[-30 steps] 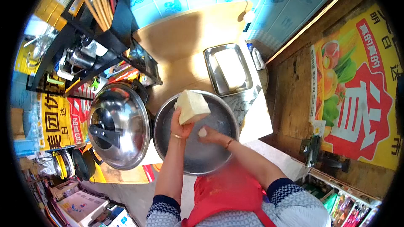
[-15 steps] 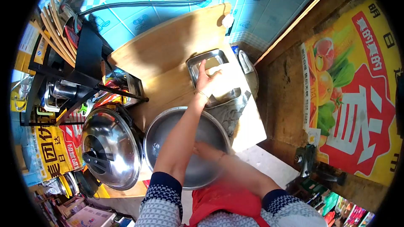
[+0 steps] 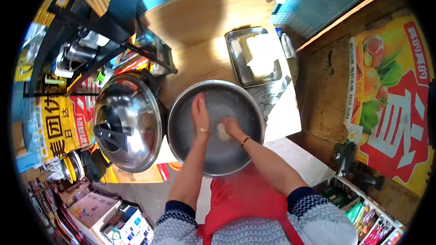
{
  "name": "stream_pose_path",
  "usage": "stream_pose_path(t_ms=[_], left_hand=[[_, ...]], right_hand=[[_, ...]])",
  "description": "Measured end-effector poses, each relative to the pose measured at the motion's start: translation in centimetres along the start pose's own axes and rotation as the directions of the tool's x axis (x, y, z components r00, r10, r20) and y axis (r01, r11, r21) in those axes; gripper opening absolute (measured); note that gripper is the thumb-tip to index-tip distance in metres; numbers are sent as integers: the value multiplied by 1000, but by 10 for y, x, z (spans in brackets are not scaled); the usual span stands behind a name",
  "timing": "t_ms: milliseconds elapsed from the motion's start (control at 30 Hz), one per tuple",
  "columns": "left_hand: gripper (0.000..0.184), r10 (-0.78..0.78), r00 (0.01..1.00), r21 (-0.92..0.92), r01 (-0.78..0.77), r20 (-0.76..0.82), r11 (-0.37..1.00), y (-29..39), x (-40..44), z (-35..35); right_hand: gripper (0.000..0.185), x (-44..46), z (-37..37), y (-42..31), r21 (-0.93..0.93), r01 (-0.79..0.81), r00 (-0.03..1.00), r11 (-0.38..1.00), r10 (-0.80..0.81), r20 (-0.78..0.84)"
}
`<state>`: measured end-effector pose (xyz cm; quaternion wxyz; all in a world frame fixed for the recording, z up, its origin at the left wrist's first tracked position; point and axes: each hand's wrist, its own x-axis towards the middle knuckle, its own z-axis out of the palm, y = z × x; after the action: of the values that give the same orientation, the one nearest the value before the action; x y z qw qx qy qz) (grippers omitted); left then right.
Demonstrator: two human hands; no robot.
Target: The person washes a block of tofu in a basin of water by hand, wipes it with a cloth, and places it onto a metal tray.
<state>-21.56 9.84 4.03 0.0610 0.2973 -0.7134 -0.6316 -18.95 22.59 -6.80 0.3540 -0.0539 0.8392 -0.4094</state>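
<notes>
A wide round metal basin (image 3: 254, 104) stands in front of me, its grey inside hazy. Over its left part is my left hand (image 3: 200, 114), fingers stretched out and holding nothing visible. To the right of it, my right hand (image 3: 232, 127) is low in the basin, fingers closed on a pale, rounded lump (image 3: 222, 132) whose kind I cannot make out. Beyond the basin, a rectangular steel tray (image 3: 245, 81) holds pale, off-white blocks (image 3: 261, 56), partly washed out by sunlight.
Left of the basin stands a large pot with a domed steel lid (image 3: 131, 118). A black metal rack (image 3: 113, 22) with utensils rises behind it. A wooden board (image 3: 195, 13) leans at the back wall. A grey cloth (image 3: 268, 97) lies by the tray.
My left hand has drawn back from the tray into the basin. My right hand stays in the basin, where the pale lump now shows. The view has shifted.
</notes>
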Motion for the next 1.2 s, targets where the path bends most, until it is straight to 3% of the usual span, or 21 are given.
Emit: stream_pose_path(t_ms=[67, 100, 133, 167, 200, 233, 267, 300, 367, 433, 500, 567, 600, 667, 700, 767, 900, 967, 1067, 1133, 1200], left_hand=[[40, -95, 991, 181, 111, -98, 977, -72, -39, -14], [41, -107, 986, 257, 137, -128, 957, -108, -49, -11], [41, -110, 984, 245, 141, -139, 959, -97, -61, -5], [43, -300, 948, -10, 301, -109, 954, -85, -73, 3], [45, -465, 885, -256, 443, -29, 859, -75, -79, 6], [45, -465, 885, -269, 441, -31, 856, -79, -80, 4], [43, -474, 880, -422, 441, 29, 792, -89, -79, 2], [42, -473, 877, -560, 438, 92, 703, -100, -78, 1], [42, -590, 787, -556, 576, 180, 599, -152, -61, -7], [43, -687, 678, -540, 693, 262, 477, -154, -63, -6], [42, -544, 820, -465, 557, 177, 688, -141, -81, 2], [42, -489, 861, -540, 479, 139, 692, -106, -89, 5], [42, -493, 860, -641, 452, 129, 620, -96, -89, 6], [41, -560, 803, -692, 522, 203, 498, -118, -75, 0], [40, -604, 744, -729, 578, 285, 368, -127, -68, -2], [39, -600, 732, -713, 605, 324, 354, -128, -65, -4], [36, -606, 676, -660, 685, 419, 308, -132, -67, -14], [37, -599, 706, -668, 656, 378, 351, -98, -76, -8], [39, -632, 715, -626, 647, 299, 435, -106, -80, -3], [42, -652, 709, -586, 657, 268, 474, -126, -71, 1], [52, -618, 702, -704, 636, 355, 318, -141, -64, -9]], right_hand=[[31, -25, -28, -51, 534, -350, 927, 770, 366, 80], [31, -25, -23, -53, 520, -351, 928, 779, 362, 84], [30, -21, -16, -54, 654, -437, 876, 617, 456, 156], [30, -18, -10, -55, 756, -499, 814, 424, 528, 242], [30, -12, 1, -41, 747, -500, 816, 438, 526, 239], [30, -4, 17, -19, 563, -196, 972, 803, 236, 3], [31, -4, 27, -4, 252, 173, 982, 952, -147, -119], [31, -13, 28, -6, 242, 173, 982, 955, -147, -119], [34, -33, 25, -19, -34, 535, 806, 844, -522, -281], [34, -41, 24, -27, 56, 438, 876, 897, -411, -252], [33, -37, 24, -28, 154, 326, 933, 933, -290, -214], [34, -14, 27, -18, 469, -150, 988, 870, 116, 100], [34, -14, 25, -24, 471, -152, 988, 869, 118, 100], [33, -26, 17, -46, -258, 148, 988, 955, -154, -2], [33, -34, 13, -51, -262, 146, 988, 954, -153, -8], [25, -51, 11, -54, -625, 555, 606, 549, -782, -148], [24, -38, 23, -35, -449, 571, 708, 687, -689, -154], [26, -22, 14, -48, -282, 154, 986, 947, -166, -18], [27, -16, 13, -48, -137, -43, 999, 990, 46, 16], [28, -32, 15, -52, -286, 83, 993, 955, -102, -52], [31, -48, 17, -48, -439, 192, 963, 878, -254, -86]])
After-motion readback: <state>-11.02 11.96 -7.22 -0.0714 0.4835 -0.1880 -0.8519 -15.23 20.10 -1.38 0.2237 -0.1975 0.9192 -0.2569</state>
